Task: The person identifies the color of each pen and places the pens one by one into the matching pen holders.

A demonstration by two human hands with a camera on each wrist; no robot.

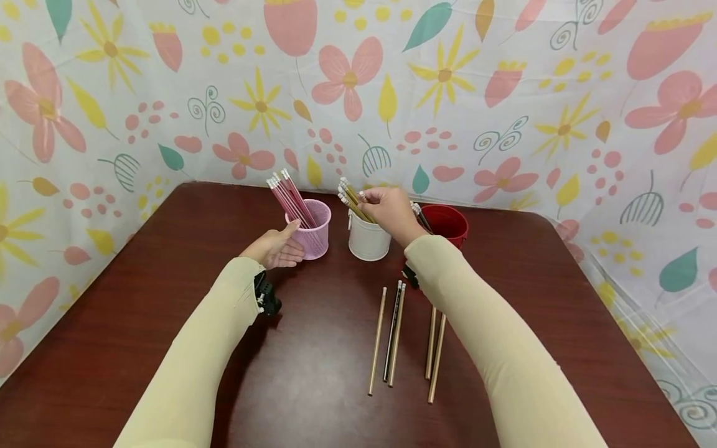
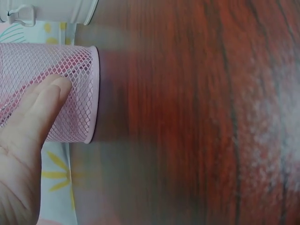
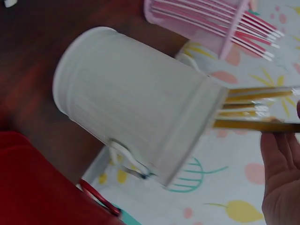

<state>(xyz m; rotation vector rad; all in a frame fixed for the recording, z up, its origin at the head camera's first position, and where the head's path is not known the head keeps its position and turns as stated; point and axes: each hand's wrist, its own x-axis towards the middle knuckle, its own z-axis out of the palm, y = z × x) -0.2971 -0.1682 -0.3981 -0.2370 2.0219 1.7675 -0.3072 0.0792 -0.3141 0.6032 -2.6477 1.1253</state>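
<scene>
My left hand rests against the side of a pink mesh pencil cup, its fingers fairly straight. Pink pencils with white erasers lean out of that cup. Over a white metal bucket, my right hand pinches a gold pencil near its eraser end. The pencil's lower part is hidden inside the bucket. Several other gold pencils lean in the same bucket. Beside it, partly behind my right arm, stands a red bucket with dark pencils.
On the brown table lie several loose pencils: a gold pencil, a black pencil beside another gold one, and two more gold pencils near my right forearm. A flowered cloth hangs behind the table.
</scene>
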